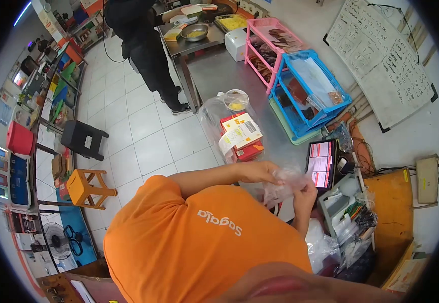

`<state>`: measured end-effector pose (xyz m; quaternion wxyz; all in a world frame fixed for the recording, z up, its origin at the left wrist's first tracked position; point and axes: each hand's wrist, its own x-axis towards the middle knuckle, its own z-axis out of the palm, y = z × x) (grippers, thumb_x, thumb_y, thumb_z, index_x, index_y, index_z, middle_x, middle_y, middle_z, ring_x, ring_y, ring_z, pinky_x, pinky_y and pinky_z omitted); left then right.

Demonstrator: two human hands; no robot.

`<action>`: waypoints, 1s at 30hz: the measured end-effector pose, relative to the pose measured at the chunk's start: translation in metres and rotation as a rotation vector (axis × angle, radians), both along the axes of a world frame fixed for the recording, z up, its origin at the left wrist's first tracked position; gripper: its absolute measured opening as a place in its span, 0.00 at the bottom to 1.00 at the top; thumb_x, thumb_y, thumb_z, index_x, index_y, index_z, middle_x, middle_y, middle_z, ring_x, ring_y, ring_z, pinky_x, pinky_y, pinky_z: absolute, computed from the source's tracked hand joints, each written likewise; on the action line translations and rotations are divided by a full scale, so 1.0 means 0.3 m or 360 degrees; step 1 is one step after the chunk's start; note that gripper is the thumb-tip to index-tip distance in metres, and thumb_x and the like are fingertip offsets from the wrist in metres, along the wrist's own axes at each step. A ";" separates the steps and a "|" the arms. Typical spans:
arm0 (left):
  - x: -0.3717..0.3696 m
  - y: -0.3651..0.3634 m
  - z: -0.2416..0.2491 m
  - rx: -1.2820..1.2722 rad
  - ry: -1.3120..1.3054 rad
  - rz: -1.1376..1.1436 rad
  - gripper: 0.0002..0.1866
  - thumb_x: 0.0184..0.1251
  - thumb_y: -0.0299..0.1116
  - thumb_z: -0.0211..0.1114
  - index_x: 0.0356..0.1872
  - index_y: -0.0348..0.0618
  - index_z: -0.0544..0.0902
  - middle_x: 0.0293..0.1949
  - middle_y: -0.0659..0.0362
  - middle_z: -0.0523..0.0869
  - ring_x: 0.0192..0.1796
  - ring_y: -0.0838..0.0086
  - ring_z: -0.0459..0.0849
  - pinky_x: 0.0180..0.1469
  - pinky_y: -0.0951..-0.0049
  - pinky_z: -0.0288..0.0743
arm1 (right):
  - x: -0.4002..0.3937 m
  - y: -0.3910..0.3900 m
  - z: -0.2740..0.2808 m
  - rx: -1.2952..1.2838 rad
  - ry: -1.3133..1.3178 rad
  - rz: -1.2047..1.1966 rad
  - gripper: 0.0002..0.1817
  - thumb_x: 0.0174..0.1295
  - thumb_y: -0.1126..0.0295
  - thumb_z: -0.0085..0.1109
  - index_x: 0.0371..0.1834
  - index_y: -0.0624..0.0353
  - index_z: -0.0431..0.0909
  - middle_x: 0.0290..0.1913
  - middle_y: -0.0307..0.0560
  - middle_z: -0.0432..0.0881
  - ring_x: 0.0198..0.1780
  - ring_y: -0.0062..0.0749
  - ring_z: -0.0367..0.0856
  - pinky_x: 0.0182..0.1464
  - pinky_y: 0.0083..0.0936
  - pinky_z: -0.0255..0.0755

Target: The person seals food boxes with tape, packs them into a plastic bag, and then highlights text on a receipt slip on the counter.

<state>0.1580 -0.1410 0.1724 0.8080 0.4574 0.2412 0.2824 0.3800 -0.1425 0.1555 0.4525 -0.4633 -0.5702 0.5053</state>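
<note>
A crumpled clear plastic bag (281, 186) is bunched between my two hands, in front of the orange shirt. My left hand (262, 171) grips its left side, fingers closed on the plastic. On the other side, my right hand (305, 194) pinches the bag near a lit tablet (321, 164). Whether anything is inside the bag is hard to tell. Beyond my left hand, a larger clear bag (210, 118) stands on the metal table (207, 73), around red and yellow boxes (250, 151) with a paper slip and a round container (236, 100).
Pink (275, 43) and blue racks (313, 86) stand along the wall below a whiteboard (381, 60). A grey tray of supplies (343, 202) is at the right. Across the tiled floor are a black stool (84, 139) and an orange stool (90, 188). A person in black (146, 55) stands at the far table.
</note>
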 end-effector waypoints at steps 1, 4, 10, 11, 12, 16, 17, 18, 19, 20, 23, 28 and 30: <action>-0.002 -0.004 0.017 0.0001 0.0005 0.0001 0.15 0.61 0.31 0.64 0.49 0.40 0.80 0.51 0.60 0.79 0.52 0.77 0.75 0.48 0.77 0.70 | 0.003 0.020 -0.008 0.0020 -0.0065 -0.0061 0.12 0.49 0.84 0.56 0.38 0.63 0.76 0.31 0.37 0.78 0.33 0.18 0.74 0.36 0.18 0.69; -0.010 -0.013 0.044 0.0006 0.0387 0.0279 0.18 0.62 0.38 0.67 0.50 0.41 0.80 0.43 0.65 0.82 0.46 0.81 0.76 0.46 0.77 0.71 | 0.020 0.043 -0.018 0.0073 -0.0176 -0.0149 0.10 0.49 0.84 0.59 0.36 0.64 0.78 0.30 0.36 0.77 0.31 0.17 0.73 0.34 0.16 0.67; -0.059 0.007 0.035 0.0332 0.0638 0.0822 0.19 0.60 0.34 0.67 0.51 0.39 0.80 0.40 0.63 0.83 0.41 0.80 0.77 0.44 0.80 0.69 | -0.004 0.059 0.027 0.0262 -0.0373 -0.0247 0.06 0.52 0.75 0.67 0.30 0.66 0.80 0.27 0.36 0.77 0.28 0.15 0.71 0.31 0.14 0.66; -0.073 0.000 0.059 0.0336 0.0647 0.0797 0.18 0.59 0.33 0.67 0.50 0.40 0.80 0.40 0.62 0.83 0.41 0.80 0.78 0.44 0.80 0.70 | -0.009 0.061 0.030 0.0264 -0.0374 -0.0247 0.06 0.52 0.75 0.67 0.30 0.66 0.80 0.27 0.36 0.77 0.28 0.15 0.71 0.31 0.14 0.66; -0.082 -0.007 0.086 0.0339 0.0656 0.0770 0.17 0.58 0.32 0.67 0.49 0.40 0.81 0.40 0.60 0.83 0.42 0.79 0.78 0.44 0.80 0.70 | -0.017 0.062 0.034 0.0180 -0.0322 -0.0271 0.06 0.53 0.75 0.66 0.31 0.66 0.80 0.27 0.36 0.78 0.27 0.14 0.71 0.30 0.14 0.66; -0.097 -0.009 0.061 -0.0060 0.0175 0.0672 0.17 0.58 0.30 0.67 0.50 0.41 0.79 0.42 0.59 0.82 0.44 0.78 0.78 0.46 0.77 0.72 | -0.032 0.045 0.016 0.0041 -0.0308 -0.0210 0.06 0.55 0.74 0.65 0.33 0.66 0.81 0.27 0.37 0.80 0.27 0.14 0.72 0.29 0.13 0.65; -0.094 -0.021 0.065 -0.0161 -0.0038 0.0750 0.18 0.59 0.28 0.66 0.51 0.41 0.76 0.43 0.59 0.81 0.45 0.78 0.78 0.46 0.76 0.72 | -0.038 0.039 0.018 0.0047 -0.0309 -0.0214 0.06 0.55 0.74 0.65 0.33 0.66 0.81 0.27 0.37 0.80 0.27 0.14 0.72 0.29 0.13 0.65; -0.093 -0.027 0.069 -0.0264 -0.0250 0.0823 0.20 0.59 0.27 0.65 0.53 0.42 0.74 0.43 0.60 0.80 0.45 0.77 0.78 0.46 0.76 0.72 | -0.048 0.030 0.020 0.0098 -0.0346 -0.0156 0.06 0.55 0.74 0.65 0.33 0.66 0.80 0.26 0.37 0.79 0.27 0.14 0.72 0.30 0.13 0.65; -0.094 -0.026 0.067 -0.0262 -0.0253 0.0818 0.20 0.59 0.27 0.65 0.53 0.42 0.74 0.43 0.60 0.80 0.45 0.77 0.78 0.46 0.76 0.72 | -0.060 0.020 0.022 0.0145 -0.0384 -0.0098 0.06 0.55 0.74 0.65 0.32 0.66 0.80 0.26 0.36 0.79 0.27 0.14 0.72 0.30 0.12 0.65; -0.095 -0.025 0.062 -0.0289 -0.0288 0.0864 0.21 0.59 0.27 0.64 0.54 0.42 0.72 0.43 0.60 0.79 0.45 0.77 0.79 0.46 0.75 0.73 | -0.076 0.012 0.031 0.0145 -0.0388 -0.0103 0.06 0.55 0.74 0.65 0.32 0.66 0.80 0.26 0.36 0.79 0.27 0.14 0.72 0.30 0.12 0.65; -0.108 -0.033 0.082 -0.0366 -0.0446 0.0866 0.21 0.59 0.26 0.64 0.55 0.42 0.71 0.43 0.60 0.79 0.45 0.75 0.79 0.47 0.72 0.74 | -0.109 0.003 0.063 0.0031 -0.0145 -0.0105 0.06 0.54 0.75 0.65 0.31 0.65 0.79 0.25 0.36 0.77 0.27 0.14 0.71 0.30 0.13 0.65; -0.185 -0.037 0.158 -0.0459 -0.0300 0.0709 0.21 0.58 0.27 0.65 0.53 0.41 0.73 0.46 0.58 0.79 0.48 0.73 0.80 0.52 0.67 0.74 | -0.063 0.044 0.062 0.0170 -0.0364 -0.0214 0.06 0.53 0.77 0.66 0.31 0.64 0.78 0.25 0.34 0.75 0.27 0.14 0.70 0.30 0.13 0.64; -0.190 0.000 0.050 -0.0270 -0.0492 0.0701 0.21 0.58 0.27 0.65 0.53 0.38 0.73 0.48 0.56 0.80 0.49 0.72 0.80 0.53 0.65 0.75 | -0.057 0.069 0.104 0.0107 -0.0494 -0.0250 0.06 0.57 0.74 0.63 0.33 0.66 0.78 0.25 0.35 0.76 0.27 0.14 0.70 0.31 0.13 0.65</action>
